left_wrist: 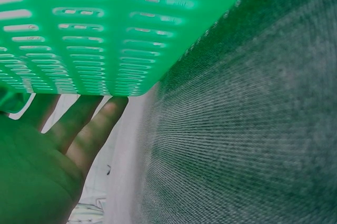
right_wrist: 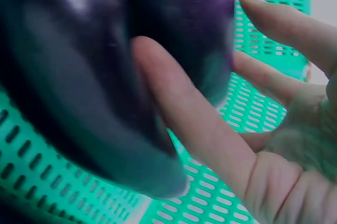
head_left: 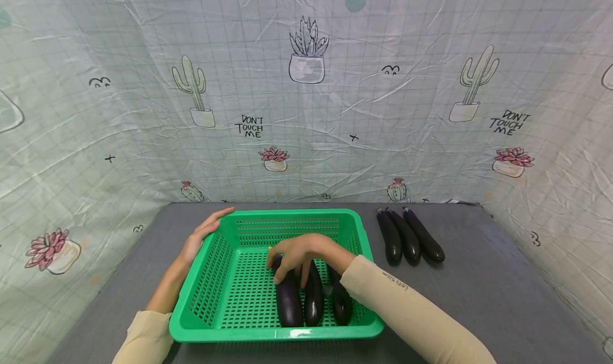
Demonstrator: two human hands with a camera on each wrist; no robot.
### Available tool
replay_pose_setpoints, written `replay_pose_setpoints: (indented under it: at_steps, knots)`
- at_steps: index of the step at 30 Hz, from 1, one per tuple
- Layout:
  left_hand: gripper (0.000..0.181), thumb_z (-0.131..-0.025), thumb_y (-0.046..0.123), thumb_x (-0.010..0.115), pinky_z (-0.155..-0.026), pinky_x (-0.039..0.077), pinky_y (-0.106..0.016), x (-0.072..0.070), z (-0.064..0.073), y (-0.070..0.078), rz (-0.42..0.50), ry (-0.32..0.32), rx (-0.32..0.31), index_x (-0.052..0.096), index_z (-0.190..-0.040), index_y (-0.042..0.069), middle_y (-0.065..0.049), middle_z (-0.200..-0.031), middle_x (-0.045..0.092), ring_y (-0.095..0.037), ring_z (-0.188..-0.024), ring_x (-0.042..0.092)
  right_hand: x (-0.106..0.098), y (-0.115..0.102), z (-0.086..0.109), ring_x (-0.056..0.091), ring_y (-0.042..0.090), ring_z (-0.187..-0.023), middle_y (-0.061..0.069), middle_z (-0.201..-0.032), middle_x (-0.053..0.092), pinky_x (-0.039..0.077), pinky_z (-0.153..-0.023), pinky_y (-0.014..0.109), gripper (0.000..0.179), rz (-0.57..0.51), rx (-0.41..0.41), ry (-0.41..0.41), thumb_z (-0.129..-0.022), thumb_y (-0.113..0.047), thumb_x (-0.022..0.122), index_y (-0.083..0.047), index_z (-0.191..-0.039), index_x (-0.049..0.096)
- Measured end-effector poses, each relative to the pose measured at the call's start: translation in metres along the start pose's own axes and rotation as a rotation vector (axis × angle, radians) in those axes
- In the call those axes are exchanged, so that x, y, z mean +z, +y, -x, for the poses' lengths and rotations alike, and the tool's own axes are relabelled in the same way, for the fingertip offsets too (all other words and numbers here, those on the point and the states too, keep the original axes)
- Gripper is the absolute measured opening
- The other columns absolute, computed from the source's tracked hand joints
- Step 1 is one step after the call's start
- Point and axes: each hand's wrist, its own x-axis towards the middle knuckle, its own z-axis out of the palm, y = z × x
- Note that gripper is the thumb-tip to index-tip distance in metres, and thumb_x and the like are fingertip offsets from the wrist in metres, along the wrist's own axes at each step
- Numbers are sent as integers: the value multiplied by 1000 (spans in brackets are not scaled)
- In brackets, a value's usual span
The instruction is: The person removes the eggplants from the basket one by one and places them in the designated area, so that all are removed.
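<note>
Head view: a perforated green plastic basket (head_left: pixel 297 333) stands on a grey tabletop (head_left: pixel 483 295). The left hand (head_left: pixel 197 239) rests against its left side, fingers extended, presumably to steady it. The right hand (head_left: pixel 301 251) is spread wide astride the leftmost eggplant (head_left: pixel 289 306), one finger between it and the middle eggplant (head_left: pixel 313 303); the right wrist view shows finger contact but no closed grip. At least three eggplants lie lengthwise in the basket's right half, apparently for compact packing. Three loose eggplants (head_left: pixel 405 237) sit right of the basket, seemingly within reach.
</note>
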Motion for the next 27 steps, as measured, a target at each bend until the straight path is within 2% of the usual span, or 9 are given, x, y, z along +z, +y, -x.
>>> replay_pose_setpoints:
  at_steps: [5,7,12,19,27]
  knots:
    - [50,-114,11,18,-103,54,-28,0,0,1,70,-28,-2,31,-163,12,1,-152,50,-15,-131,59,4,4,-5,68,26,-100,13,-156,40,64,-74,42,48,5,-21,17,-97,-19,74,-15,-142,60]
    - [51,-114,11,17,-103,54,-29,0,0,1,109,-42,-3,31,-163,13,1,-151,51,-16,-132,59,5,5,-7,67,24,-104,12,-163,33,64,-73,41,49,18,-28,18,-97,-21,75,-16,-143,60]
    - [50,-114,13,18,-103,54,-29,1,1,3,100,-36,-11,31,-163,14,3,-150,52,-15,-132,59,9,6,-10,65,19,-106,11,-166,27,64,-72,40,52,33,-35,22,-95,-25,77,-17,-143,60]
    - [50,-115,13,19,-103,54,-29,1,2,4,88,-27,-23,30,-163,13,2,-151,51,-16,-133,58,10,6,-11,67,17,-98,13,-160,35,65,-74,42,52,8,-38,24,-92,-22,80,-16,-140,61]
    - [50,-114,13,18,-102,55,-29,2,2,3,81,-15,-34,31,-162,15,2,-150,51,-16,-131,60,8,5,-10,69,20,-91,13,-139,49,65,-74,44,51,-17,-85,28,-90,-16,81,-13,-137,62]
